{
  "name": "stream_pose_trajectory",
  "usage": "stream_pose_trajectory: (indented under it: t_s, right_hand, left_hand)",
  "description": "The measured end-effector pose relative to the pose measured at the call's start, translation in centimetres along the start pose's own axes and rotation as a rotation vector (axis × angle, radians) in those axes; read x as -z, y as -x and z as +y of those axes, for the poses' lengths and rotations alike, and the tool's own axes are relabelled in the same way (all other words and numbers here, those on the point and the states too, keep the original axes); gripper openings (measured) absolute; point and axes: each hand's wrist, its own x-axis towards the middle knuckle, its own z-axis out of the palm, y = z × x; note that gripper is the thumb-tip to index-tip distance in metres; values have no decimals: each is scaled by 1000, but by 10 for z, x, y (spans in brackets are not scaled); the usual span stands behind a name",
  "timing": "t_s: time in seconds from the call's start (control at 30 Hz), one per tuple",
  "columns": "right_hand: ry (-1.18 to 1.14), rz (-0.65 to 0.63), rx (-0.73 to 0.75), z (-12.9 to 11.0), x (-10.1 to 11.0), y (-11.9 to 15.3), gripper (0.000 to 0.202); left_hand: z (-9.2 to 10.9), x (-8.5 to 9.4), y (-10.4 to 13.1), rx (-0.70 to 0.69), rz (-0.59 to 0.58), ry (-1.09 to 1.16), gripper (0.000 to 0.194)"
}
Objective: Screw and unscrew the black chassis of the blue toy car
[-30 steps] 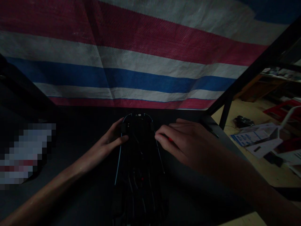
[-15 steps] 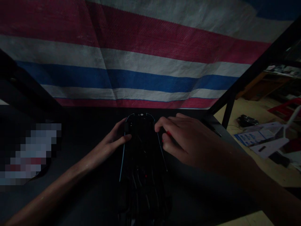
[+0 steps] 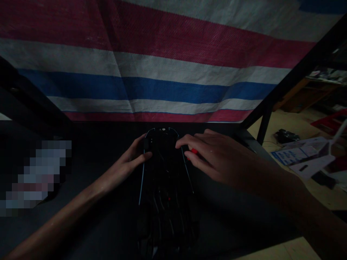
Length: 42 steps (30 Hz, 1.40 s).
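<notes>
A long black toy car [image 3: 165, 169] with thin blue edge lines lies on the dark table, its rounded end away from me. Dark wheel shapes show at its near end, and a small red dot sits on its body. My left hand [image 3: 134, 155] grips the car's left side, thumb on top and fingers down along the edge. Over the right edge, my right hand [image 3: 208, 153] is curled with thumb and index finger apart. Inside that hand shows a small red object [image 3: 193, 152], mostly hidden by the fingers, so its kind is unclear.
A blurred-out pale item [image 3: 40, 177] lies on the table [image 3: 108, 224] at left. Behind hangs a striped red, white and blue tarp [image 3: 168, 86] between dark frame posts [image 3: 261, 124]. White and blue packaging [image 3: 300, 155] and a dark object [image 3: 286, 136] lie on the floor at right.
My right hand has shifted slightly, its index fingertip a little left and its thumb lower relative to it, so more of the red object shows. The left hand keeps its hold.
</notes>
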Motion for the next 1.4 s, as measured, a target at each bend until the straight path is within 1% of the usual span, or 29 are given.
stream_pose_trajectory:
  t_s: [0.07, 0.17, 0.27, 0.37, 0.4, 0.5, 0.6, 0.7, 0.77, 0.83, 0.93, 1.07, 1.13, 1.2, 1.27, 1.4]
  right_hand:
    - [41, -7, 1, 1, -2, 0, 20]
    - [129, 33, -58, 0, -5, -1, 19]
    - [85, 40, -79, 0, -2, -1, 19]
    - [-29, -18, -28, 1, 2, 1, 22]
    - [-42, -39, -31, 1, 3, 1, 20]
    - [1, -102, -111, 0, 2, 1, 10]
    - [71, -108, -168, -3, 3, 0, 11]
    - [30, -77, -139, -6, 9, -1, 4]
    - [-25, -88, -71, -7, 13, -3, 8]
    - [-29, -110, -21, -7, 14, -5, 11]
    - [44, -129, -63, -8, 9, -6, 5]
    - [110, -128, -172, -13, 5, -5, 14]
    - [73, -112, -163, -14, 7, -3, 11]
    - [-7, -103, -116, -14, 9, -1, 5]
    - [-52, -113, -94, -12, 9, 1, 8]
    - [-17, -135, -154, -11, 3, 1, 5]
  left_hand:
    - [-1, 0, 0, -20, -7, -3, 77]
    - [0, 1, 0, -14, -21, 6, 76]
    - [1, 1, 0, -6, -41, 11, 78]
    - [-1, 3, -1, -9, -43, -8, 79]
    - [-3, 3, -2, -11, -42, -11, 79]
    - [-5, 4, -3, -18, -47, -9, 80]
    - [-4, 3, -2, -12, -41, -13, 81]
    - [-3, 3, -1, -21, -44, -19, 81]
    - [-4, 4, -2, -33, -51, -23, 81]
    - [-4, 5, -3, -44, -59, -27, 82]
    - [-4, 5, -5, -51, -61, -33, 82]
    - [-3, 4, -4, -33, -44, -46, 84]
    - [-3, 3, -3, -26, -44, -37, 84]
    - [-4, 3, -3, -30, -46, -26, 82]
    - [-7, 4, -4, -48, -49, -20, 80]
    - [-10, 4, -6, -80, -49, -6, 81]
